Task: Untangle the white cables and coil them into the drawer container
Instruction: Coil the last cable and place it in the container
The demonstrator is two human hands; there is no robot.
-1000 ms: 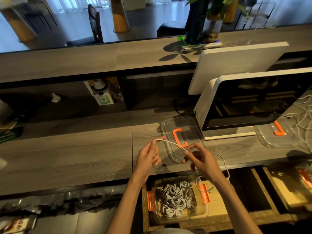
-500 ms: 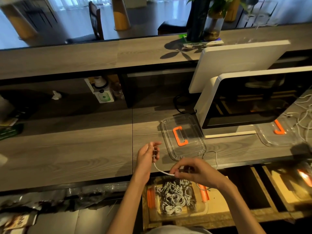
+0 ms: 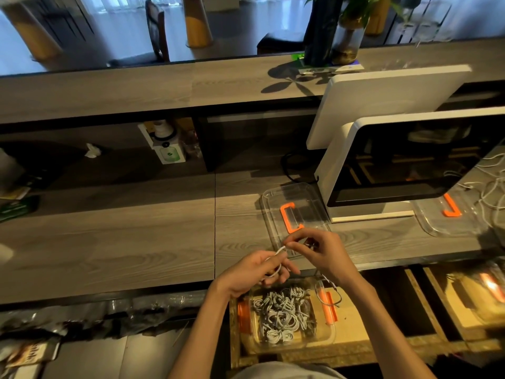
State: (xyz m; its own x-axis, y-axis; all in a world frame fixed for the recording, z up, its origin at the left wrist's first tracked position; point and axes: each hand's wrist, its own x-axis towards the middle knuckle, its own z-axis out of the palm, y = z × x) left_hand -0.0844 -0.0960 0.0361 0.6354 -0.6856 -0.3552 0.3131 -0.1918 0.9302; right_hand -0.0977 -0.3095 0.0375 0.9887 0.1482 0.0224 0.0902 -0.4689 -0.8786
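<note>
We see the white cable (image 3: 276, 260) looped through our left hand (image 3: 255, 273) and pinched by our right hand (image 3: 319, 251), both above the drawer container (image 3: 325, 339) at the counter (image 3: 109, 242) edge.

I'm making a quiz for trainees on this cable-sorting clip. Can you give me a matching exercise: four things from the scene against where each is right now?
Things:
1. white cable
2. clear lid
3. coiled cables
4. potted plant

Places:
A. on the raised back counter
B. in the clear container in the open drawer
C. flat on the desk, left of the monitor
D. held between both hands

Pairs: 1-D, 2-C, 3-B, 4-A
</note>
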